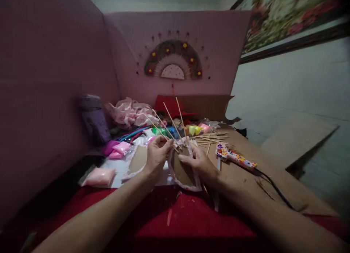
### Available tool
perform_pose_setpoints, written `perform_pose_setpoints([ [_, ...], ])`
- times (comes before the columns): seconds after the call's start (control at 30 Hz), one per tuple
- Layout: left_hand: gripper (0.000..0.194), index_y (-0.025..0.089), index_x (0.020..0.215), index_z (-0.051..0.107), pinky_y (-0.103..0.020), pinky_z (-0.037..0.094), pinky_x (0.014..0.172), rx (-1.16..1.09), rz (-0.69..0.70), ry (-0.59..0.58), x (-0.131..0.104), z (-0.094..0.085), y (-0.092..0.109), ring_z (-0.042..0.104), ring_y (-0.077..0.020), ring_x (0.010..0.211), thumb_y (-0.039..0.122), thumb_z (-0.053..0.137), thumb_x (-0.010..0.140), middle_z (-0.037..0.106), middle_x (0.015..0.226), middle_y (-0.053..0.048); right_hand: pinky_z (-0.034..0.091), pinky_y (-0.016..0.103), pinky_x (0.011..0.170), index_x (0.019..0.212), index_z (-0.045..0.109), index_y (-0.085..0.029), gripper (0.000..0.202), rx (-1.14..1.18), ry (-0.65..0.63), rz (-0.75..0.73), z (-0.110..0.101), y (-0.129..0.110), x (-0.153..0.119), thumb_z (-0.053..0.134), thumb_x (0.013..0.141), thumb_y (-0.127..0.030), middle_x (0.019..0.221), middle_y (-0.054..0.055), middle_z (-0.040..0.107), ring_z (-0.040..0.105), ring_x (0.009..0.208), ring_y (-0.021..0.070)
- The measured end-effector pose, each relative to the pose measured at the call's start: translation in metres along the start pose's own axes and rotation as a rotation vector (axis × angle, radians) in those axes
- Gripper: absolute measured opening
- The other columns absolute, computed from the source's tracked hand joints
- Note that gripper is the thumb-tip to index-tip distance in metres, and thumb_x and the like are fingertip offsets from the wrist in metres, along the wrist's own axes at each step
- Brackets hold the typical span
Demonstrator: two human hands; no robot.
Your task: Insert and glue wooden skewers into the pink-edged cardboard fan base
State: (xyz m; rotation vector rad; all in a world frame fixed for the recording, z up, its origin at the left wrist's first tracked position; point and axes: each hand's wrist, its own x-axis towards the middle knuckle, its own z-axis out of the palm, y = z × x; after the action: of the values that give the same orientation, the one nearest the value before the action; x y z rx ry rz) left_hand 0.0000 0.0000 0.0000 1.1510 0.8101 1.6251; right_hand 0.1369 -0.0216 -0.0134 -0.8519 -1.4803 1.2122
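In the middle of the head view, my left hand (157, 156) pinches a thin wooden stick (153, 125) near its lower end, over the top of a cardboard piece (184, 172). The piece has a pale cloth edging folded round its rim. My right hand (201, 162) grips its right side, with the thumb on the cardboard face. Several more sticks (171, 116) fan upward from its top edge; their lower ends lie on the cardboard. Part of that edge is hidden by my fingers. Left of my left hand lies a second cloth-edged cardboard piece (138, 159).
A flower-patterned glue gun (236, 158) with a dark cord rests at right on a cardboard sheet (262, 172). Loose sticks (214, 137) lie behind it. Bagged coloured material (98, 177), crumpled pink cloth (131, 112) and a purple container (94, 120) stand left. A fan-shaped decoration (172, 59) hangs ahead.
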Motion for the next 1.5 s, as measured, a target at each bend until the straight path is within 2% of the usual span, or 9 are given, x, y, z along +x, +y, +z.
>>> perform_pose_setpoints([
  [0.3,0.033,0.017,0.06,0.05,-0.018,0.032,0.046,-0.018,-0.023,-0.025,-0.004,0.0011,0.0022,0.042,-0.0055,0.045,0.031,0.079,0.056,0.05,0.051,0.007,0.048,0.033,0.065,0.092,0.054,-0.018,0.028,-0.046,0.02,-0.032,-0.0005,0.001,0.0,0.065,0.069,-0.031,0.081,0.004,0.063,0.059,0.072,0.0184],
  [0.6,0.034,0.017,0.062,0.051,-0.018,0.034,0.046,-0.028,-0.036,-0.034,-0.0041,0.0001,0.0022,0.044,-0.0059,0.046,0.032,0.08,0.056,0.051,0.052,0.007,0.047,0.035,0.068,0.093,0.054,-0.019,0.03,-0.046,0.007,-0.046,-0.0005,-0.0014,-0.0004,0.065,0.069,-0.032,0.083,0.003,0.062,0.058,0.074,0.019],
  [0.97,0.034,0.016,0.06,0.05,-0.018,0.034,0.046,-0.016,-0.026,-0.027,-0.0035,0.0004,0.0034,0.043,-0.0059,0.046,0.033,0.079,0.056,0.051,0.052,0.006,0.048,0.033,0.066,0.088,0.053,-0.019,0.028,-0.063,0.021,-0.043,0.0002,-0.0031,-0.0003,0.064,0.066,-0.031,0.081,0.003,0.061,0.058,0.072,0.018],
  [1.5,0.036,0.017,0.06,0.049,-0.018,0.033,0.045,-0.007,-0.04,-0.015,-0.0053,0.0008,0.0043,0.042,-0.0053,0.045,0.035,0.08,0.055,0.05,0.052,0.007,0.047,0.032,0.066,0.091,0.053,-0.018,0.032,-0.032,0.015,0.0,-0.0001,-0.0021,-0.0001,0.065,0.066,-0.031,0.08,0.002,0.061,0.058,0.07,0.0169],
])
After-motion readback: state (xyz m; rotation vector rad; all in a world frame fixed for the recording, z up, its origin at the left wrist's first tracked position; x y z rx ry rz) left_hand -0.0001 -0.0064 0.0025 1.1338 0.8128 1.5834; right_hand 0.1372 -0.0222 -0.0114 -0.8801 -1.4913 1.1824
